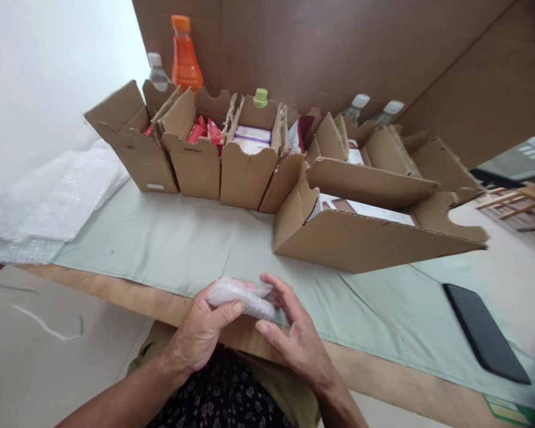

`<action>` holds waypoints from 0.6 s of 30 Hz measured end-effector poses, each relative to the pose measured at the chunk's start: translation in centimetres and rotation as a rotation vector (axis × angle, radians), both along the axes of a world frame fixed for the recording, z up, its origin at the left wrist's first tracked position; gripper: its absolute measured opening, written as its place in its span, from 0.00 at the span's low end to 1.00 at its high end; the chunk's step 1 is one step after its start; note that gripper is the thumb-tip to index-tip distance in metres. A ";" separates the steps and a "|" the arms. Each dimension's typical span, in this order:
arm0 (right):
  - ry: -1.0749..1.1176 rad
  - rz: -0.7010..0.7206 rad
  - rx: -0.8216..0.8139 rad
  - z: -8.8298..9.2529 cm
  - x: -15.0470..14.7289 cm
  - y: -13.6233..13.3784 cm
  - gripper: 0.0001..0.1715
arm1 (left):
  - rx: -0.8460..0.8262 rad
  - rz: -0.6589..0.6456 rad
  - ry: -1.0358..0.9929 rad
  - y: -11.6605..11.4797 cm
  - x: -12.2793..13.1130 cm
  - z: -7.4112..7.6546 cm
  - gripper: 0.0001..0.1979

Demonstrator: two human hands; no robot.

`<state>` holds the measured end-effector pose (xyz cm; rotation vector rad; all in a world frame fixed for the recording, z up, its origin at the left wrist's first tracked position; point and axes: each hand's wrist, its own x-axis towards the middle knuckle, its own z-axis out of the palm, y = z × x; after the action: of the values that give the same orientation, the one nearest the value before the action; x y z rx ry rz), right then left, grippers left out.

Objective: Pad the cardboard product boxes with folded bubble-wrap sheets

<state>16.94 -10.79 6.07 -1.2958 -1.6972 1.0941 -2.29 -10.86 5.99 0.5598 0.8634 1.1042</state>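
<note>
In the head view, a small bundle wrapped in bubble wrap (pixel 245 299) is held just above the near edge of the table. My left hand (pixel 203 327) is closed on its left end, thumb on top and fingers behind it. At the bundle's right end is my right hand (pixel 298 336), thumb and fingers spread apart around the loose end of the wrap. Whether its fingertips touch the plastic I cannot tell. What lies inside the wrap is hidden.
Behind my hands stands a row of open cardboard boxes (pixel 198 169) with packets and small boxes inside. A larger carton (pixel 339 241) sits right. Bottles, one orange (pixel 187 59), stand behind. Bubble wrap sheets (pixel 49 202) lie left, a black phone (pixel 485 333) right.
</note>
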 end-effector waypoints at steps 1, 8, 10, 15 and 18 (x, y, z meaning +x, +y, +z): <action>0.052 0.001 -0.051 0.0 0.0 -0.2 0.31 | 0.013 -0.014 0.010 -0.1 0.0 0.1 0.18; 0.113 -0.137 0.016 0.5 1.1 -0.9 0.06 | 0.062 -0.118 0.137 0.2 -0.1 -0.3 0.19; 0.072 -0.122 0.061 1.4 1.8 -1.1 0.05 | 0.082 -0.165 0.131 0.5 0.0 -0.1 0.19; -0.073 -0.161 0.222 6.8 5.8 -1.6 0.04 | 0.217 -0.303 0.061 2.0 0.0 0.9 0.23; -0.134 -0.469 0.256 11.4 9.3 -0.6 0.09 | 0.290 -0.250 0.072 3.6 0.0 1.3 0.25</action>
<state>26.26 -11.39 17.43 -1.5186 -1.4613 0.5114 -2.32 -7.31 7.25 0.9280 0.6759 0.9892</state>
